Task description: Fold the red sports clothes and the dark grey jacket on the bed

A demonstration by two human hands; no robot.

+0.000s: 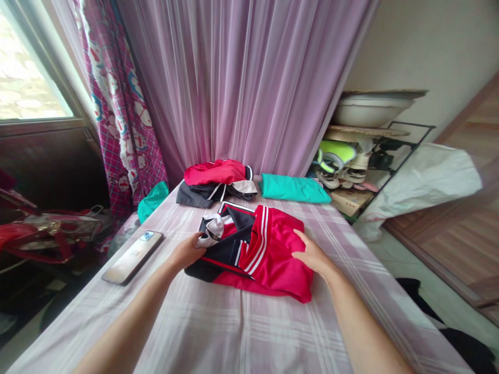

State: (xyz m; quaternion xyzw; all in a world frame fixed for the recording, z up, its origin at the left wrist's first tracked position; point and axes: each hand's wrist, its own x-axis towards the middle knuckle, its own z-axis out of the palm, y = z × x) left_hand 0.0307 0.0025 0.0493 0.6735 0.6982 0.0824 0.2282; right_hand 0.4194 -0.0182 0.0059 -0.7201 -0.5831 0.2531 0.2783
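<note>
A folded red and black jacket (286, 259) with white stripes lies on the table in front of me. At its left edge my left hand (189, 251) is closed on the fabric, the thumb on top beside the white collar (215, 224). My right hand (312, 254) grips the red right side of the bundle; its thumb and forefinger show on the cloth, and the other fingers are mostly hidden. A red top (215, 171) rests on dark folded clothes (191, 195) just beyond. To their right lies a flat folded turquoise garment (294, 188).
A phone (133, 257) lies face down near the left table edge. The checked tablecloth (249, 332) covers the table. Purple curtains (241, 83) hang behind it. On the right stands a rack (405, 156) with shoes, a basin (372, 110) and a white bag (432, 179).
</note>
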